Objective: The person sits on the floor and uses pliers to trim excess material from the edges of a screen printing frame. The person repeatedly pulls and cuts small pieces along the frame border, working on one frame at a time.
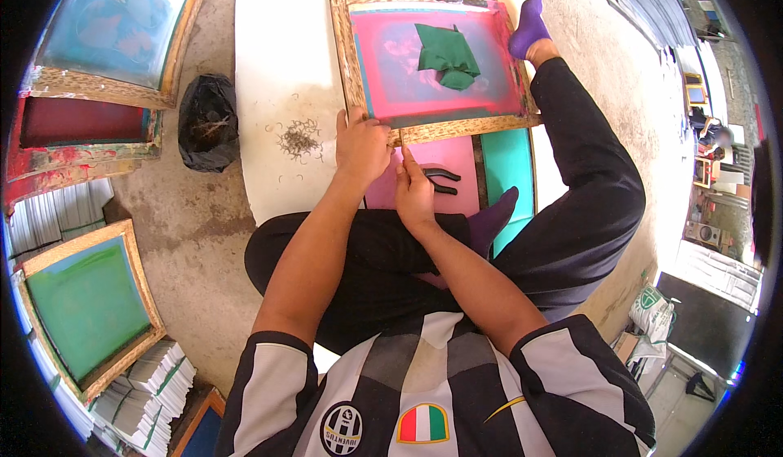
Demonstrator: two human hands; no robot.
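Note:
A screen-printing frame [440, 131] with a wooden rim and pink-and-blue mesh lies before me. My left hand [364, 143] grips its near left corner, fingers bent over the wood. Close beside it, my right hand [414, 192] is closed round a thin tool [404, 145], whose tip meets the frame's near edge; its exact kind is hard to make out. Black-handled pliers [441, 181] lie just right of that hand on a pink surface. On the mesh rests a crumpled green cloth [449, 57]. Left of the frame is a pile of small bent staples [299, 138].
A white board [277, 57] carries the staples. A black plastic bag [208, 123] stands on the floor at left, near other printing frames [88, 302] and stacked white sheets [151, 392]. My legs [583, 139] flank the work; a white sack [652, 314] is at right.

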